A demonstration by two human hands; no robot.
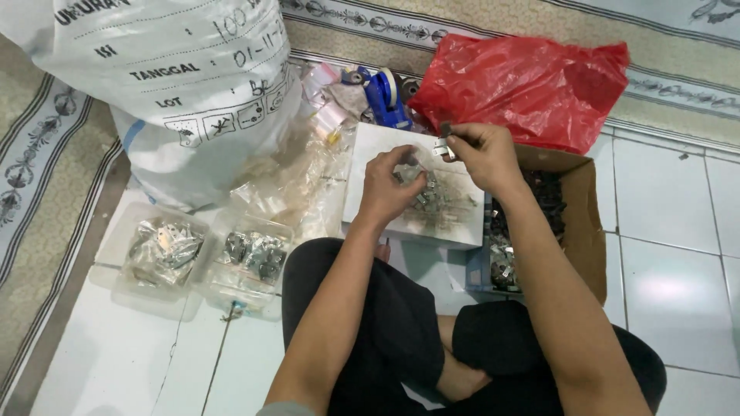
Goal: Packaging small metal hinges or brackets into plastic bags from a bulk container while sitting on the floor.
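**Pinch grip on small metal clip above the white board**

Pinched between thumb and fingertips of the right hand (pixel 484 154) is a small metal clip (pixel 442 148), held just above the far edge of the white board (pixel 370 154). The left hand (pixel 389 185) hovers over the board with fingers curled around something thin, possibly a clear bag; whether it grasps anything I cannot tell.

Head view: loose metal clips (pixel 435 196) lie heaped on the board. Right of the board stands a cardboard box (pixel 583 223) with more parts. Left of it sit two clear trays (pixel 166 254) of bagged pieces. Behind it lie a red plastic bag (pixel 532 85) and a large white sack (pixel 185 85).

Judgement: keeping the clip low over the board should stop dropped pieces from scattering.
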